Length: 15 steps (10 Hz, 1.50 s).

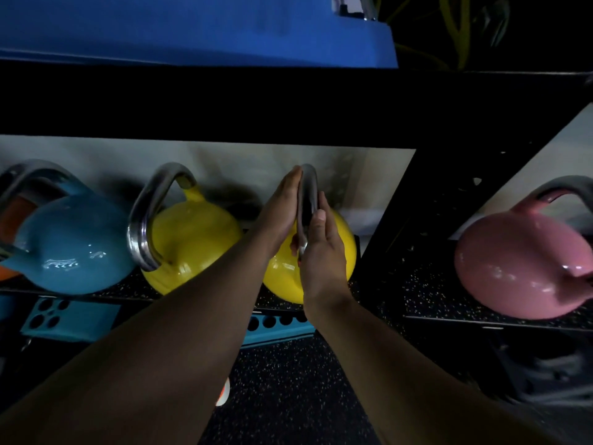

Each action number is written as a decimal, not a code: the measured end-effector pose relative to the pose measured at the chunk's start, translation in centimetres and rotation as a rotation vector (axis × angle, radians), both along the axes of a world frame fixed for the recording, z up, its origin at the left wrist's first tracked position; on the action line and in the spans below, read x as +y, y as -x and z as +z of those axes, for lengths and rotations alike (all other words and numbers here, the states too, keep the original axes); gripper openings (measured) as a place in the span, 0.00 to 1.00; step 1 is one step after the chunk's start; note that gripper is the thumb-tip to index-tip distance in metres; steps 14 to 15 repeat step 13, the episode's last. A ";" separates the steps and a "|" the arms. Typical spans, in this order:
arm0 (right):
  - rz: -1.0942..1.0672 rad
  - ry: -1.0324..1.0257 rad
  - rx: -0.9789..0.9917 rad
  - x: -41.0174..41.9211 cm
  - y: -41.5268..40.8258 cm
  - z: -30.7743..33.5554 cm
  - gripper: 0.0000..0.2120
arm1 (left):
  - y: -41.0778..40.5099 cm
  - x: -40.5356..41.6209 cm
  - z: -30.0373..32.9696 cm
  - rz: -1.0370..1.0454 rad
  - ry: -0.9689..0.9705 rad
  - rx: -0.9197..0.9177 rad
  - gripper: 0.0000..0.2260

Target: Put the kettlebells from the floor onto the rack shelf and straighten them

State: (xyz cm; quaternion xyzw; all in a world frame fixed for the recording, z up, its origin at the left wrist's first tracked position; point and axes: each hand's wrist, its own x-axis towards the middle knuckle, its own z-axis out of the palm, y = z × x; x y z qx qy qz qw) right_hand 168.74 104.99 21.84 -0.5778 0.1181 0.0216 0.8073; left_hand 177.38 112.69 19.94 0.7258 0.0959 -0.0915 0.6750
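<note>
Three kettlebells stand on the speckled rack shelf [369, 290]: a blue kettlebell [70, 245] at the left, a yellow kettlebell [195, 236] in the middle, and a second yellow kettlebell [345, 245] at the right. Both my hands press flat on the steel handle [309, 187] of the right yellow one. My left hand [282, 210] lies against the handle's left side with straight fingers. My right hand [321, 252] lies against its right side, thumb over the front. The handle points edge-on toward me.
A pink kettlebell [519, 264] sits in the neighbouring bay, beyond a black upright [394, 200]. A blue pad [192, 27] lies on the top shelf. Teal perforated blocks [67, 319] sit under the shelf. The floor [288, 396] is dark speckled rubber, with a small white and orange object [223, 393].
</note>
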 end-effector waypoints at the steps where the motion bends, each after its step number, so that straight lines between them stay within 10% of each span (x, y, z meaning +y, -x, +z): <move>1: -0.034 0.040 -0.003 0.5 -0.2 -0.3 0.20 | -0.2 0.2 -0.5 -0.005 -0.016 0.025 0.29; 10: 0.126 0.381 -0.132 -1.2 -0.3 -1.5 0.23 | -0.1 0.4 0.8 -0.018 -0.132 -0.010 0.27; 13: 0.291 1.029 -0.249 -11.2 0.7 0.3 0.18 | 4.5 -0.4 2.6 0.117 -0.585 -0.338 0.21; 15: 0.291 1.029 -0.249 -11.2 0.7 0.3 0.18 | 4.5 -0.4 2.6 0.117 -0.585 -0.338 0.21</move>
